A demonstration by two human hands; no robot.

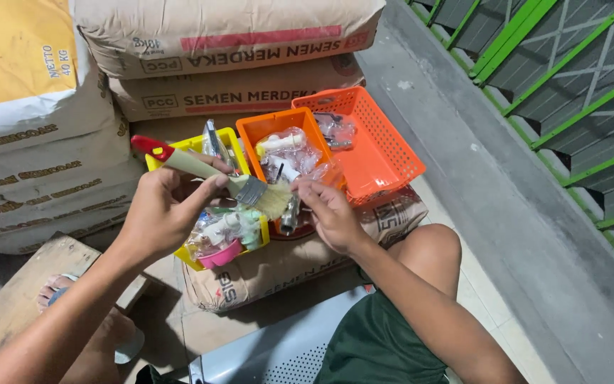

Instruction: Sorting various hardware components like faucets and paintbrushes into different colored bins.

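Three small plastic baskets sit side by side on a sack: a yellow basket (230, 135), an orange bin (250, 131) just right of it, and a larger orange mesh basket (385, 153) beyond that, farthest from the yellow one. Over the yellow basket the left hand (161, 210) grips a paintbrush (211, 174), fingers curled around its pale handle with the thumb on top; the red end of the handle points away to the left of the yellow basket, and the metal ferrule and light bristles reach toward the orange bin. The right hand (332, 213) hovers just right of the yellow basket, in front of the orange bin, its fingers bent and drawn narrow around the bristle tips, touching them. Inside the yellow basket lie clear plastic bags of small fittings (222, 231) and a pink cup-shaped piece (220, 256). More bagged parts (289, 153) fill the orange bin. Behind the yellow basket stand stacked paper sacks (229, 32), and the sack under it (278, 267) is brown. Right of all the baskets runs a grey concrete ledge (506, 213) with green railing (570, 92) past it.
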